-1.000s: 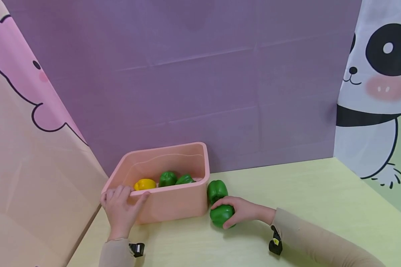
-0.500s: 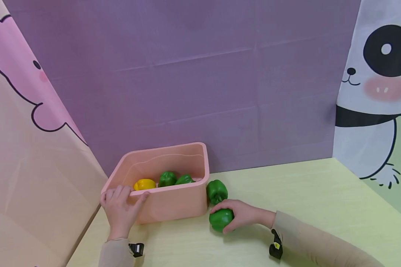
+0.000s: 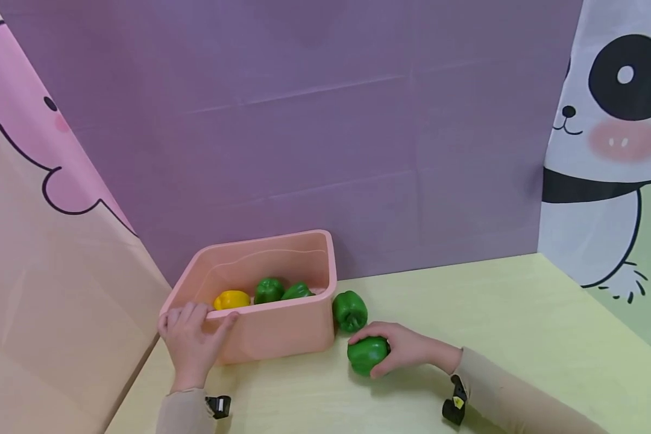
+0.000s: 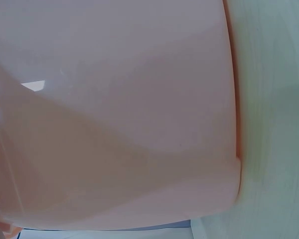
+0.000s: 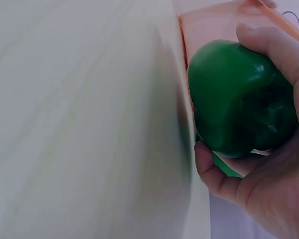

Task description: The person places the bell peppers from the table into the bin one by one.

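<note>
A pink bin (image 3: 282,328) stands at the back left of the pale yellow table (image 3: 521,313). My left hand (image 3: 192,337) grips its front left rim, fingers curled over the edge; the left wrist view is filled by the pink bin wall (image 4: 119,109). Inside lie a yellow pepper (image 3: 231,299) and two green peppers (image 3: 269,290). My right hand (image 3: 398,349) grips a green pepper (image 3: 366,355) on the table just right of the bin, the same green pepper (image 5: 239,99) filling the right wrist view. Another green pepper (image 3: 349,310) rests against the bin's right side.
A purple backdrop (image 3: 331,132) closes the rear. A pink cartoon panel (image 3: 43,241) stands on the left and a panda panel (image 3: 613,150) on the right. Bare table stretches to the right of my right arm.
My right hand has drawn the gripped green pepper slightly right and toward me, away from the other pepper. The left hand keeps its hold on the bin rim.
</note>
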`<state>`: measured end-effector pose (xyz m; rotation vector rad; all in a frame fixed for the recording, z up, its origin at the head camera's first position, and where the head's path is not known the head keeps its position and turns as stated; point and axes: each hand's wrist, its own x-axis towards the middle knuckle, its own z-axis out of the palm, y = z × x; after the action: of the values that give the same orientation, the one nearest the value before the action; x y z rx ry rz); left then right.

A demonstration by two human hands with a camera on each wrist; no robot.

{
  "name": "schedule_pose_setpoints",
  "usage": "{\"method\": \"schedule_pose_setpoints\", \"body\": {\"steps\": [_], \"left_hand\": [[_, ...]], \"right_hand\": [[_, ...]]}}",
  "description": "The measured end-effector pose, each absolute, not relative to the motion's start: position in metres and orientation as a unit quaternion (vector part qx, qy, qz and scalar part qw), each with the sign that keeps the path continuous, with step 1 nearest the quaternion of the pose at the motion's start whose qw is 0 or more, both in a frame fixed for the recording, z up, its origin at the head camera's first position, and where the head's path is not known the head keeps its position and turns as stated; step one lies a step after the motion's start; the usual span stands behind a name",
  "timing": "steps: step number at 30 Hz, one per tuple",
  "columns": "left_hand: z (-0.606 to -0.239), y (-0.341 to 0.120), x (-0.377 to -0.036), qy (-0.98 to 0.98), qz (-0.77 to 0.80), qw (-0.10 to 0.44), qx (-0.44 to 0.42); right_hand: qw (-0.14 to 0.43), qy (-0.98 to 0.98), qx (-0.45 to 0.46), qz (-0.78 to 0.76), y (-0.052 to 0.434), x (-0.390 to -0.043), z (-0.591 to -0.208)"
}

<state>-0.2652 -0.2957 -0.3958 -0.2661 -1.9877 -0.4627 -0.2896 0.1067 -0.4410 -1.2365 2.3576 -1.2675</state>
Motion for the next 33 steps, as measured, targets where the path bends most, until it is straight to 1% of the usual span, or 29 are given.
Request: {"method": "schedule_pose_setpoints", "body": {"steps": [10,21,33], "left_hand": [[-0.398,-0.297,-0.265,-0.820,-0.195,0.526,-0.113],[-0.395,-0.296,-0.266,-0.815,-0.194,0.532,-0.121],[-0.393,-0.296,-0.261,-0.830,-0.191,0.511,-0.114]], "right_hand": [[0.103,0.791,-0.408,-0.444,0.116,-0.291,-0.435],[0.104,0.785,-0.408,-0.455,0.127,-0.291,-0.436],[0.109,0.776,-0.413,-0.463,0.134,-0.284,-0.431]]}}
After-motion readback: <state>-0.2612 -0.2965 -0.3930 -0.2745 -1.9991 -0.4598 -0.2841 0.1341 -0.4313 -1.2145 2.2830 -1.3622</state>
